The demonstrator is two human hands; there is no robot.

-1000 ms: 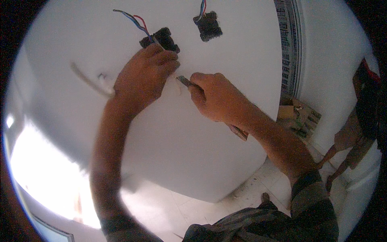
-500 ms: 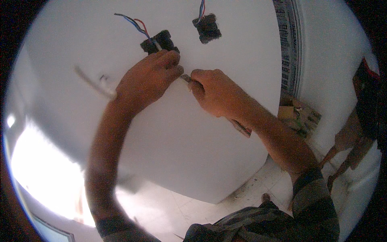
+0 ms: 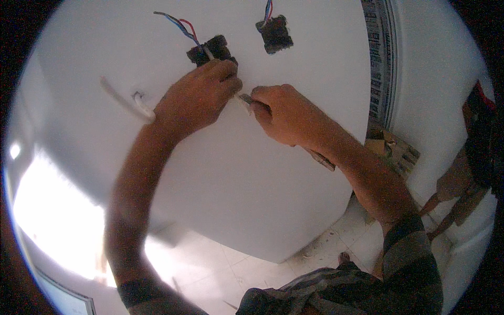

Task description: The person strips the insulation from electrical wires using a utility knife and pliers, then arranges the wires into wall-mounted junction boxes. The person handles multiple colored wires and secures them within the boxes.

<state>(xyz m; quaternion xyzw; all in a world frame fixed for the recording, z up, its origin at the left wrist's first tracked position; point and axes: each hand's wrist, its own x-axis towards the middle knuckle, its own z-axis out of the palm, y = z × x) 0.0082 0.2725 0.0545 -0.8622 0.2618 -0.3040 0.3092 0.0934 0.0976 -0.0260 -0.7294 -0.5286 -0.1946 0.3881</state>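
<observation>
Filling most of the view: a big plain white surface (image 3: 252, 194), looks like a wall, edges all bendy from the fisheye
Right edge: dark patterned strip (image 3: 380, 63) running down it, cardboard box (image 3: 404, 152) near the foot
Floor: pale tiles (image 3: 226, 270), kinda grubby along the base
Lighting: super blown-out patch low on the left, rest of the room pretty dim
Other person: far right, dark top with some red (image 3: 480, 123), bare limbs showing
Black boxes: two squarish ones up top, near box (image 3: 223, 44) just above the left hand, second box (image 3: 275, 38) off to its right with coloured wires (image 3: 269, 8)
White cable: short bit (image 3: 209, 53) in front of the near box, red, blue and darker wires (image 3: 176, 23) fanning up-left from it
Cable loop: white, curvy (image 3: 126, 103), by a small hole in the surface; can't tell if it's the same cable
Left hand (image 3: 197, 94): fingers pinched on the white cable
Right hand (image 3: 286, 110): fist wrapped round a knife-like tool (image 3: 245, 98), tip right by the left fingertips, contact unclear
Hands: near each other, not touching
</observation>
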